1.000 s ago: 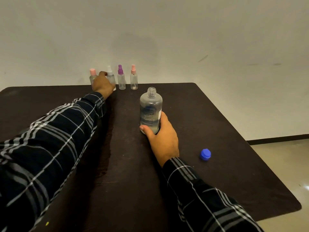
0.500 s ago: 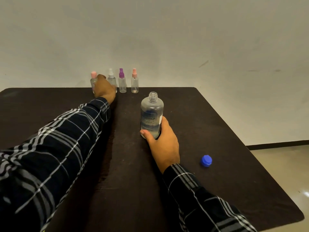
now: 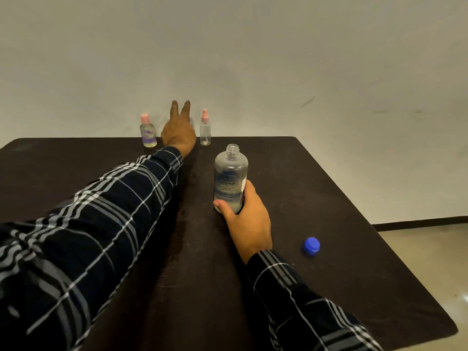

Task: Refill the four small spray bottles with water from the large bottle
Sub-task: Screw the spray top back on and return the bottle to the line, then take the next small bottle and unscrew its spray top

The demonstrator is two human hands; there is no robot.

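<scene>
My left arm, in its plaid sleeve (image 3: 101, 211), is stretched fully forward, well beyond my right hand (image 3: 247, 219). My left hand (image 3: 178, 133) shows me its back, with two fingers (image 3: 174, 108) straight and spread in a V; its thumb and other fingers are hidden. My right arm lies nearer to me. Its hand grips the base of the large bottle (image 3: 231, 178), thumb (image 3: 220, 205) across the near side.

A dark, matte table (image 3: 329, 193) with rounded corners. At its far edge stand a small pink-capped bottle (image 3: 148, 133) and a clear spray bottle (image 3: 205, 129), apart. Nearer the middle, a large bottle (image 3: 230, 178) stands upright, uncapped. A blue cap (image 3: 311, 245) lies toward the right edge.
</scene>
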